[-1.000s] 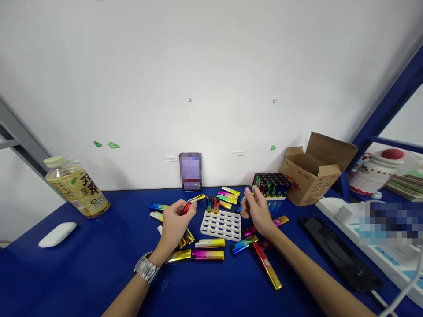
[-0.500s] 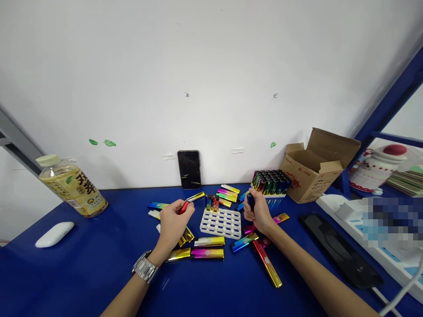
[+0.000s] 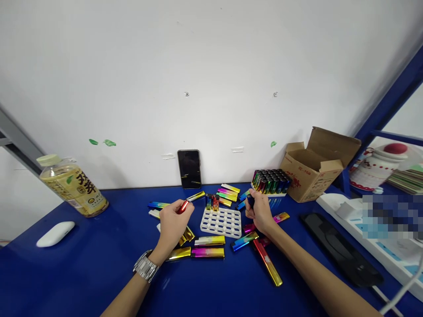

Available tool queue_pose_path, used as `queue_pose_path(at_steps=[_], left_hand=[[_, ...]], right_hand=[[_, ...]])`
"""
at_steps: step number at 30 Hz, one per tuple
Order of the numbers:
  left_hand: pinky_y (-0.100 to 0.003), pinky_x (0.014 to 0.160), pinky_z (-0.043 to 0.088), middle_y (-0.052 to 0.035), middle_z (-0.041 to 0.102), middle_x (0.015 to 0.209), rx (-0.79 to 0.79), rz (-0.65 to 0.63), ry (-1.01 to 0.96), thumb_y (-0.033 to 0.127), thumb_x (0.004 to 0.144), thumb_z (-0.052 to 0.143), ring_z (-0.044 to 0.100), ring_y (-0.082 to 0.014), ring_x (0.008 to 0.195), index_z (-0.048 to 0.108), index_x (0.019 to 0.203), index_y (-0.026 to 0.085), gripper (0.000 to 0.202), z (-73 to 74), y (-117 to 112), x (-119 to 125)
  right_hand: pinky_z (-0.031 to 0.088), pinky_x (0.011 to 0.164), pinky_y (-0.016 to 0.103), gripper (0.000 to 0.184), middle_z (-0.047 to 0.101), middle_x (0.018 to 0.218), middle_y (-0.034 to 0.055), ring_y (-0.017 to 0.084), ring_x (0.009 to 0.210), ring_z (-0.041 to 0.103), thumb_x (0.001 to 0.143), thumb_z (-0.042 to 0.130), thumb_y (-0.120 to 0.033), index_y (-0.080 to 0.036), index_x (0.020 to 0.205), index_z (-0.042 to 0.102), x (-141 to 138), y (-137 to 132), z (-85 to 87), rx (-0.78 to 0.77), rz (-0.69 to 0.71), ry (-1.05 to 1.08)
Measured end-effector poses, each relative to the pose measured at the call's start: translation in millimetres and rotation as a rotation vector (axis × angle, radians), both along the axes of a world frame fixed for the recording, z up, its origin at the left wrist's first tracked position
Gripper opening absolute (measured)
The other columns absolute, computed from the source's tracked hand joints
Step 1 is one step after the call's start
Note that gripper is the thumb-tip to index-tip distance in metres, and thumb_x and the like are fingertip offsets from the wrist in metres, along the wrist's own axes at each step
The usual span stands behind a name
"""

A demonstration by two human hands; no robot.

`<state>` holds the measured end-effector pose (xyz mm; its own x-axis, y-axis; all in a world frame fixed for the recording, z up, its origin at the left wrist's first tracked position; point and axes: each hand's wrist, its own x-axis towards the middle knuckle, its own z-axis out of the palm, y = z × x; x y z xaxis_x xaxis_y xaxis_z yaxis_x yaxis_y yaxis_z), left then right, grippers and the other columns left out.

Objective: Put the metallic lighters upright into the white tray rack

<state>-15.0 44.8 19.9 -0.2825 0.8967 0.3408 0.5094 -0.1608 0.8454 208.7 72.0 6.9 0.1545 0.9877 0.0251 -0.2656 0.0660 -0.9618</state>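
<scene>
My left hand [image 3: 173,222] is closed round a red lighter [image 3: 183,206], just left of a white slotted tray [image 3: 222,222] that has a few lighters [image 3: 212,201] standing in its back row. My right hand [image 3: 260,212] is closed round a dark blue lighter [image 3: 250,200] at the tray's right edge. Several shiny rainbow-coloured lighters [image 3: 208,247] lie loose on the blue table [image 3: 99,268] around both hands. A second tray full of upright lighters [image 3: 271,181] stands behind my right hand.
An open cardboard box [image 3: 315,169] sits at the back right. A phone [image 3: 189,169] leans on the wall. A tea bottle [image 3: 71,187] and a white mouse [image 3: 55,234] are at the left. A black flat object [image 3: 340,251] and a white tray [image 3: 380,251] lie at the right.
My right hand closed into a fist round the dark lighter and drew slightly toward the tray. The left hand stayed nearly still with the red lighter. The view rose slightly.
</scene>
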Motion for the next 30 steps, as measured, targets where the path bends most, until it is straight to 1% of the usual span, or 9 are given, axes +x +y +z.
queue_pose_path(at_steps=[3, 6, 9, 11, 14, 17, 23, 26, 30], left_hand=[[-0.023, 0.047, 0.023, 0.0061, 0.028, 0.047, 0.022, 0.002, 0.020, 0.038, 0.071, 0.055, 0.029, -0.0084, 0.048, 0.040, 0.049, 0.019, 0.033, -1.6, 0, 1], [-0.022, 0.047, 0.026, 0.0066, 0.030, 0.047, 0.020, -0.037, 0.036, 0.044, 0.078, 0.054, 0.031, -0.0087, 0.047, 0.041, 0.053, 0.019, 0.038, -3.0, 0, 3], [-0.023, 0.052, 0.034, 0.0046, 0.045, 0.054, 0.004, -0.152, 0.074, 0.047, 0.086, 0.047, 0.043, -0.0116, 0.052, 0.053, 0.069, 0.020, 0.033, -4.3, -1, 4], [-0.026, 0.062, 0.042, -0.0002, 0.056, 0.070, 0.063, -0.195, 0.132, 0.046, 0.088, 0.045, 0.053, -0.0154, 0.067, 0.060, 0.084, 0.020, 0.031, -5.6, 0, 4], [-0.032, 0.077, 0.046, -0.0056, 0.059, 0.085, 0.144, -0.201, 0.215, 0.044, 0.088, 0.045, 0.056, -0.0203, 0.085, 0.065, 0.091, 0.019, 0.032, -8.4, 1, 3], [-0.033, 0.078, 0.046, -0.0061, 0.063, 0.088, 0.118, -0.270, 0.190, 0.041, 0.091, 0.042, 0.058, -0.0201, 0.086, 0.064, 0.097, 0.019, 0.032, -11.2, 3, 2], [-0.032, 0.080, 0.047, -0.0076, 0.066, 0.093, 0.147, -0.322, 0.181, 0.035, 0.092, 0.040, 0.061, -0.0195, 0.088, 0.061, 0.100, 0.018, 0.029, -13.1, 3, 2], [-0.034, 0.083, 0.048, -0.0093, 0.067, 0.100, 0.155, -0.309, 0.198, 0.035, 0.093, 0.038, 0.061, -0.0206, 0.093, 0.061, 0.105, 0.017, 0.031, -13.7, 2, 3], [-0.037, 0.090, 0.047, -0.0092, 0.067, 0.106, 0.179, -0.375, 0.256, 0.033, 0.094, 0.037, 0.060, -0.0212, 0.100, 0.060, 0.109, 0.019, 0.031, -14.7, 2, 5]], right_hand=[[0.012, 0.031, 0.019, 0.046, 0.025, 0.031, -0.0075, 0.003, 0.027, 0.015, 0.077, 0.051, -0.042, -0.021, 0.039, 0.034, 1, 0, -1.9, -0.022, -0.010, -0.030], [0.015, 0.033, 0.020, 0.050, 0.027, 0.033, -0.0073, 0.004, 0.029, 0.019, 0.079, 0.052, -0.051, -0.020, 0.042, 0.038, 0, 0, -4.7, 0.010, -0.005, -0.076], [0.031, 0.041, 0.023, 0.049, 0.044, 0.045, -0.0027, 0.009, 0.040, 0.038, 0.081, 0.049, -0.061, -0.017, 0.057, 0.052, -1, -3, -4.1, 0.164, 0.071, -0.244], [0.040, 0.054, 0.026, 0.048, 0.053, 0.059, 0.0011, 0.013, 0.056, 0.049, 0.083, 0.047, -0.061, -0.017, 0.067, 0.056, -2, -6, -1.3, 0.301, 0.090, -0.431], [0.041, 0.065, 0.029, 0.047, 0.050, 0.065, 0.0020, 0.016, 0.069, 0.048, 0.087, 0.045, -0.056, -0.019, 0.060, 0.050, -3, -9, 2.4, 0.462, 0.064, -0.688], [0.037, 0.058, 0.027, 0.045, 0.044, 0.057, -0.0005, 0.014, 0.059, 0.045, 0.089, 0.045, -0.048, -0.020, 0.054, 0.042, -5, -11, 0.4, 0.475, 0.148, -0.762], [0.043, 0.058, 0.025, 0.019, 0.065, 0.068, 0.0019, 0.015, 0.061, 0.059, 0.090, 0.046, -0.031, -0.018, 0.084, 0.059, -10, -13, -5.8, 0.397, 0.384, -0.656], [0.042, 0.057, 0.025, 0.016, 0.063, 0.065, 0.0009, 0.015, 0.058, 0.058, 0.091, 0.045, -0.025, -0.019, 0.086, 0.058, -12, -15, -2.9, 0.452, 0.360, -0.763], [0.042, 0.060, 0.027, 0.016, 0.059, 0.068, 0.0020, 0.016, 0.063, 0.056, 0.092, 0.044, -0.024, -0.018, 0.084, 0.056, -15, -16, -0.9, 0.569, 0.259, -0.935]])
